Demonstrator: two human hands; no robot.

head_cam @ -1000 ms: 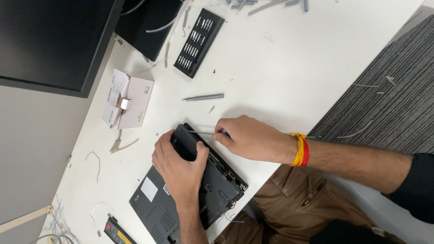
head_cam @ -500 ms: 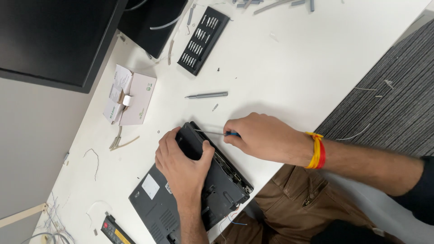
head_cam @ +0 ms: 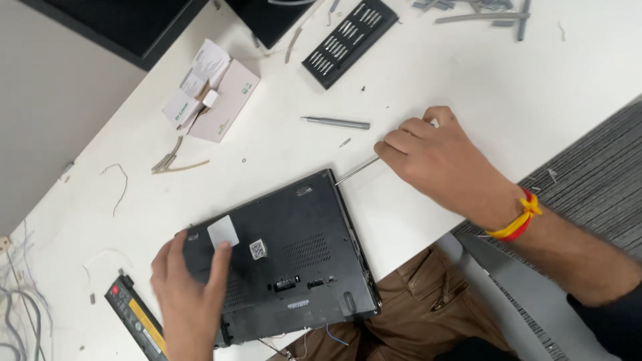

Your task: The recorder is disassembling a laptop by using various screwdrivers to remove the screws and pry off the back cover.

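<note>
Laptop (head_cam: 287, 257) upside down at table (head_cam: 468, 80) edge. Left hand (head_cam: 190, 297) flat on its base, fingers spread. Right hand (head_cam: 445, 160) fingers pinching thin screwdriver (head_cam: 356, 170), tip near laptop corner.

The right hand (head_cam: 445, 160) hides the screwdriver (head_cam: 356, 171) handle; the blurred left hand (head_cam: 190, 301) covers part of the laptop (head_cam: 294, 254).

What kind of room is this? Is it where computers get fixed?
Probably a repair desk in an office. A laptop lies upside down on a white table, beside a tray of screwdriver bits, with grey carpet below.
</note>
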